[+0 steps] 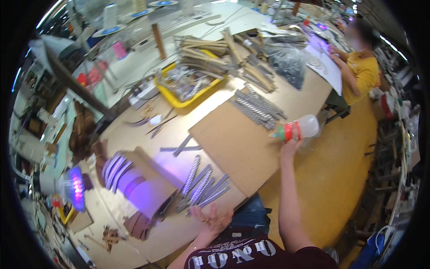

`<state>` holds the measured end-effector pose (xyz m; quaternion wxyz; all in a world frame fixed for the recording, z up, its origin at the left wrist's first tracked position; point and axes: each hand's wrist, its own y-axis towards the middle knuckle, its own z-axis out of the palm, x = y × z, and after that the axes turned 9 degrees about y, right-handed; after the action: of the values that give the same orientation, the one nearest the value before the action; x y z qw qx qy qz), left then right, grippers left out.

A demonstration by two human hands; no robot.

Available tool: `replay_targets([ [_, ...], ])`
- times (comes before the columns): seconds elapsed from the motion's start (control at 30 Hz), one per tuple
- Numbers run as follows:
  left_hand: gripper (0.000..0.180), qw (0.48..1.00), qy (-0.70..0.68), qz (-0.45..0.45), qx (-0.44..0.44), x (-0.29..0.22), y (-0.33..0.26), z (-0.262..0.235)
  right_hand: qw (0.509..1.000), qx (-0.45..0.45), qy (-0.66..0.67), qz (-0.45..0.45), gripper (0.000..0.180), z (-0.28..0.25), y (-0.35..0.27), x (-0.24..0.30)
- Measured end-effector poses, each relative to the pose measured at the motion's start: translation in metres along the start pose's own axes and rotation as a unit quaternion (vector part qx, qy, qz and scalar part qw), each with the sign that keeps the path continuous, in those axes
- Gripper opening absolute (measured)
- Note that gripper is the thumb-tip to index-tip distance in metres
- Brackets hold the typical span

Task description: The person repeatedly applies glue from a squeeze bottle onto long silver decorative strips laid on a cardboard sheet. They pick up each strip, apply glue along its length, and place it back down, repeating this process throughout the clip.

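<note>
My right hand (292,145) is wrapped round a squeeze bottle (307,127) with a translucent white body, a red band and a green cap. The bottle is tilted on its side, its nozzle pointing left over a brown cardboard sheet (237,143). At the table's near edge my left hand (212,219) has its fingers apart and nothing visible in it. Just beyond its fingertips lies a loose group of grey and silver braided strips (204,186). A row of similar braided strips (259,106) lies at the cardboard's far edge.
A purple-lit curved form (145,184) carries several strips, beside a lamp (74,188). Farther back are a yellow tray (181,102) of small parts, bundled strips (206,58) and a plastic bag (286,62). A person in yellow (363,71) works at the far right.
</note>
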<state>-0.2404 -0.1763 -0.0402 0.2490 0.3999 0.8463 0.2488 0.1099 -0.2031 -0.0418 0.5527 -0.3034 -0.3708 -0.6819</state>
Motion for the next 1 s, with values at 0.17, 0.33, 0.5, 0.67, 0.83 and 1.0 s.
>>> replay_targets([
  [0.17, 0.09, 0.996, 0.036, -0.018, 0.075, 0.001, 0.003, -0.002, 1.0, 0.024, -0.009, 0.01, 0.039, 0.0, -0.003, 0.004],
  [0.33, 0.084, 0.994, 0.049, 0.003, 0.094, 0.001, 0.002, 0.001, 1.0, 0.02, 0.017, 0.014, 0.038, 0.005, -0.008, 0.01],
  [0.5, 0.078, 0.995, 0.045, 0.007, 0.094, 0.0, 0.001, 0.003, 1.0, 0.02, 0.01, 0.008, 0.039, 0.002, -0.007, 0.008],
  [0.67, 0.069, 0.996, 0.003, 0.04, 0.083, -0.003, 0.023, -0.002, 1.0, -0.001, 0.0, 0.01, 0.046, -0.007, -0.003, -0.003],
  [0.83, 0.056, 0.981, -0.123, 0.086, 0.121, -0.014, 0.103, 0.016, 1.0, 0.031, 0.0, 0.0, 0.045, -0.011, 0.0, -0.006],
  [1.0, 0.049, 0.973, -0.116, 0.08, 0.185, -0.024, 0.208, 0.092, 0.999, 0.039, -0.015, -0.023, 0.04, -0.008, -0.001, -0.004],
])
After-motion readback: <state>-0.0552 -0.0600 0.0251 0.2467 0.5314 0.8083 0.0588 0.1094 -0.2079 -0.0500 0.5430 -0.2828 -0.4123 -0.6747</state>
